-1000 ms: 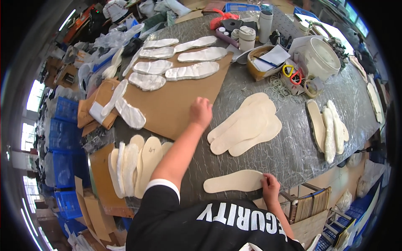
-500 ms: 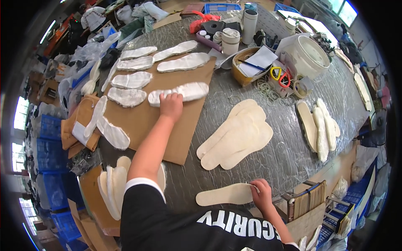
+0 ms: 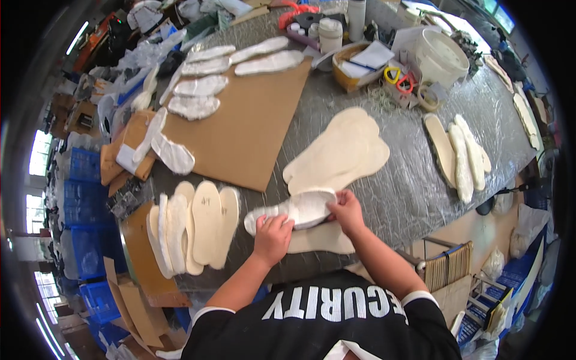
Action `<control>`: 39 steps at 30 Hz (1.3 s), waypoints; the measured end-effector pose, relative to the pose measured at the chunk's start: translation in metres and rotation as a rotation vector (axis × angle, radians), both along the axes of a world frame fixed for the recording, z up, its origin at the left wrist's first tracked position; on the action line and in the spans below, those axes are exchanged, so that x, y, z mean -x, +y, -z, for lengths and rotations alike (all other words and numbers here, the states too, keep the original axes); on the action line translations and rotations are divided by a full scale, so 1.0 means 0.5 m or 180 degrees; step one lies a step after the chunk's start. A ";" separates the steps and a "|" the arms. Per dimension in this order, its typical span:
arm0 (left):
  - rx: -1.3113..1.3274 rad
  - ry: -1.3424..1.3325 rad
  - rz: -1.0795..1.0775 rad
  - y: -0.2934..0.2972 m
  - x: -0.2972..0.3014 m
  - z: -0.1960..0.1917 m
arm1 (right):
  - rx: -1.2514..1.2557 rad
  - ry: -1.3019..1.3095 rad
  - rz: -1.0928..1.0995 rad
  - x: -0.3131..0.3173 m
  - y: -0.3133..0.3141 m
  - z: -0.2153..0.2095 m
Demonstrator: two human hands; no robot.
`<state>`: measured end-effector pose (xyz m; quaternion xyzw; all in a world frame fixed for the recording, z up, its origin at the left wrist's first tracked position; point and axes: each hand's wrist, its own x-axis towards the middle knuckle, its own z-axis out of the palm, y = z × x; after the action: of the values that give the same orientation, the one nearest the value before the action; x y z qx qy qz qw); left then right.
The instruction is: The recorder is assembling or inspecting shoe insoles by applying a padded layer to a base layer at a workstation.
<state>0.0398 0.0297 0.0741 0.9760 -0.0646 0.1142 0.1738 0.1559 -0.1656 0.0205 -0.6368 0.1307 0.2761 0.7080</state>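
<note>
My left hand [image 3: 273, 239] grips the heel end of a white fleecy insole [image 3: 309, 209], fingers curled over its near edge. At the wide end, my right hand [image 3: 347, 212] pinches the rim of the same insole. Its hollow side faces up. Beneath it, close to my body, lies a flat cream insole [image 3: 324, 240], partly covered by the fleecy one. Just beyond, a fanned pile of cream insoles [image 3: 339, 147] rests on the table. Whether the fleecy insole touches the cream one, I cannot tell.
Several white fleecy insoles [image 3: 201, 87] lie on and around a brown cardboard sheet [image 3: 246, 132]. More insoles [image 3: 207, 225] stand fanned at the left front. On the right is another small group [image 3: 465, 156]. Scissors [image 3: 405, 83], a bowl [image 3: 351, 72] and a white bucket [image 3: 438, 57] occupy the back.
My left hand has brought the white fleecy insole from the cardboard toward me. My right hand has left the cream insole and taken the fleecy one's other end. The whole view has shifted.
</note>
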 end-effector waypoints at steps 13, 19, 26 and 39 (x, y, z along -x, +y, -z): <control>0.1087 0.0039 0.0428 -0.121 0.075 0.033 | 0.0351 -0.0131 0.0153 0.029 -0.084 -0.028; 0.0445 0.0613 0.0603 -0.152 0.143 0.039 | 0.0214 0.0040 0.0185 0.042 -0.108 -0.039; 0.0413 0.0730 0.0644 -0.137 0.232 0.032 | 0.1463 -0.1441 0.0248 0.076 -0.150 0.003; 0.0679 0.0000 0.0418 -0.124 0.192 -0.009 | 0.1858 -0.2616 -0.0437 0.082 -0.192 -0.007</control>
<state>-0.0560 -0.0321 0.0786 0.9457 -0.1158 0.1089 0.2836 0.1150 -0.2618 0.0241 -0.8712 -0.1291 0.0007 0.4737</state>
